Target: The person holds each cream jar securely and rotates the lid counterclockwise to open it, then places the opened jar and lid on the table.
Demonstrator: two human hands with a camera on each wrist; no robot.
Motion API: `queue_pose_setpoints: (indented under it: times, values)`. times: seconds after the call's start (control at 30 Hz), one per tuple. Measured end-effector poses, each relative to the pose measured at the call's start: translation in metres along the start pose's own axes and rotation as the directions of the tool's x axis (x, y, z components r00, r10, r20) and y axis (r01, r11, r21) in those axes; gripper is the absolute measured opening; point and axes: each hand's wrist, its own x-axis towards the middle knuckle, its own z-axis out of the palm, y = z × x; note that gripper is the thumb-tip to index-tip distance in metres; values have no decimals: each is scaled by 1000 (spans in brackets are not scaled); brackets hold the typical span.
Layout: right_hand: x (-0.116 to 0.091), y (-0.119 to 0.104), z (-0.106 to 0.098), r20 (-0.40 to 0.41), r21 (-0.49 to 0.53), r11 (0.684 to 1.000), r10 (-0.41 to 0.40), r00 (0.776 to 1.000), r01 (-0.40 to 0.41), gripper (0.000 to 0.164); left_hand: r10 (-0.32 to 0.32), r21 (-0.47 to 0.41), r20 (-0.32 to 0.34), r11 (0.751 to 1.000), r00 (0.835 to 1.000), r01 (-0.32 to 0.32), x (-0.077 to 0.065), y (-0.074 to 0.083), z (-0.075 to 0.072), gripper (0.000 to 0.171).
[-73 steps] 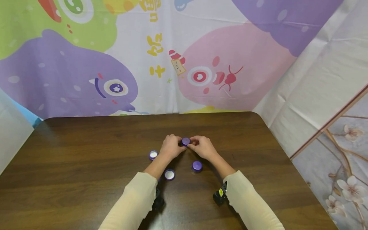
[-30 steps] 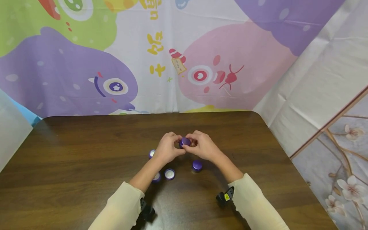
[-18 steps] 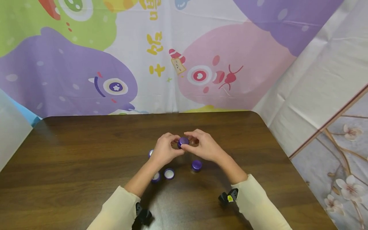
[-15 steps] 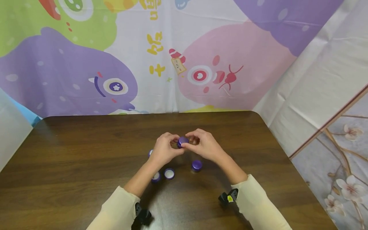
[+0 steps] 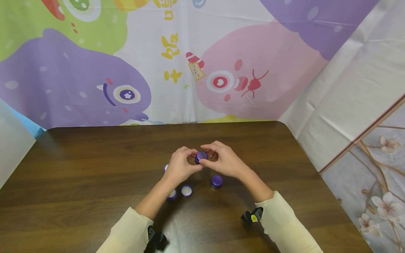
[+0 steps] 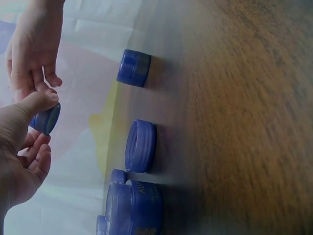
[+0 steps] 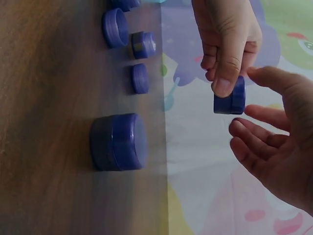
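Note:
In the head view, a small purple jar [image 5: 201, 157] with a purple lid is held above the table in front of me. My left hand [image 5: 180, 165] pinches its body, the thumb lying across its side in the right wrist view. Close on the other side is my right hand [image 5: 223, 160]. Its thumb tip lies at the lid's edge, and the other fingers are loosely bent and spread, the index slightly off the lid. A larger lidded purple jar [image 5: 216, 181] stands on the table below the right hand.
Left of that jar lies an upturned purple lid [image 5: 186, 190] with a white inside. Two more purple pieces with white showing, one nearer [image 5: 172, 194] and one farther [image 5: 166, 168], are partly covered by my left arm. A cartoon cloth [image 5: 177, 105] hangs behind the brown table [image 5: 95, 168].
Both hands have lifted the small jar and brought it slightly left and nearer. The right index finger has come away from its side. The jars and lids on the table have stayed put.

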Motion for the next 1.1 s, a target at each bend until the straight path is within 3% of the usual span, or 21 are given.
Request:
queue_pose_setpoints:
  times: [0.17,0.43,0.73,0.97,1.1]
  values:
    - [1,-1,4,-54,-7,1000,-4,999,4,37,-7,-2,-12,1000,1000,7,-1,0,1,34]
    - [0,-2,1,64,-33,995,-93,994,95,39,39,-4,-38,999,999,-39,-3,-2,2,35]
    - [0,-4,1,-43,-46,998,-32,999,30,36,22,-12,-45,1000,999,-22,-3,0,0,33]
    - [-1,-3,-2,73,-33,996,-82,994,85,38,3,-16,-30,1000,1000,-4,-4,-1,1,33]
    - [-1,-5,-3,44,-38,997,-63,997,65,43,1,-16,-40,1000,999,-2,-3,-2,1,33]
